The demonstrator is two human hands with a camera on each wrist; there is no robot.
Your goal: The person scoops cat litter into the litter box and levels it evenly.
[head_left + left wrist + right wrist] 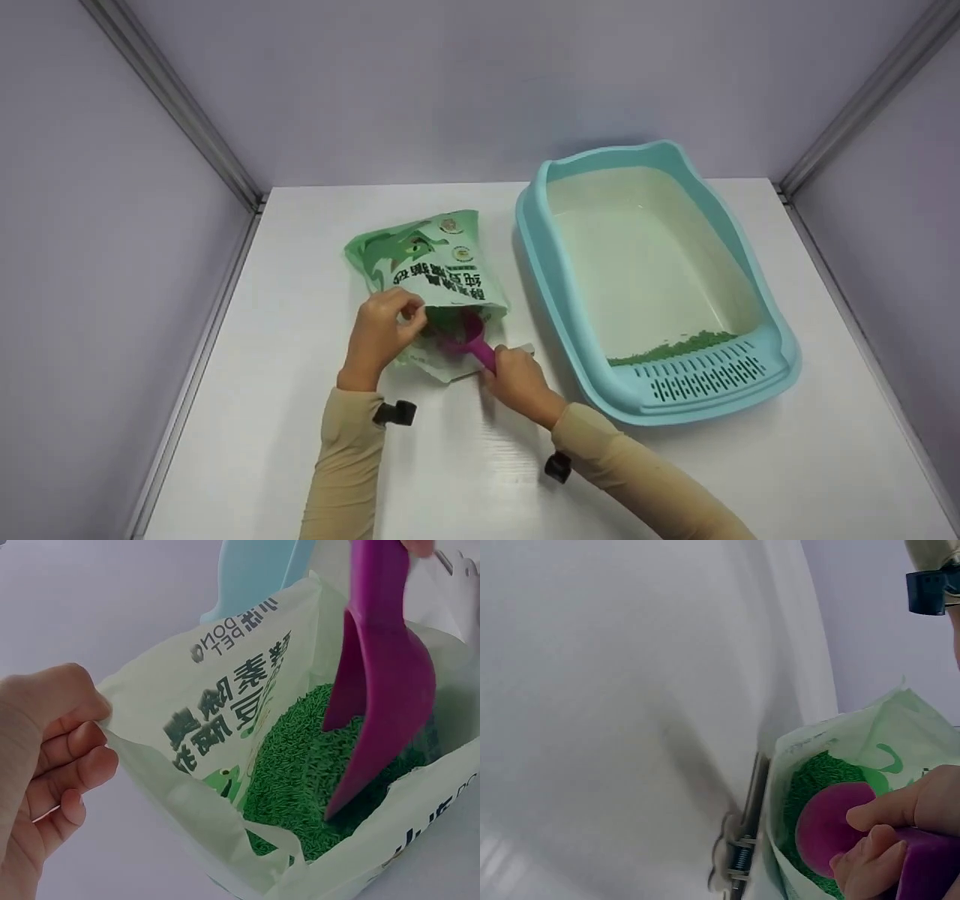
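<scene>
A green and white printed bag of cat litter point(427, 259) lies on the table with its mouth toward me. In the left wrist view, green litter pellets point(289, 772) fill its inside. My left hand point(381, 330) pinches the edge of the bag's mouth between thumb and forefinger, holding it apart. A purple scoop point(401, 682) is tilted down into the bag, its tip in the pellets. My right hand point(521, 381) grips the scoop's handle, just outside the mouth. In the right wrist view, the scoop's rounded back point(829, 829) hides part of the pellets.
A light-blue litter box point(536, 247) stands right of the bag, with some green pellets point(679, 346) heaped near its slotted front ledge point(709, 375). A spring clip point(739, 859) sits at the bag's edge. Pale walls point(480, 90) enclose the white table point(285, 300).
</scene>
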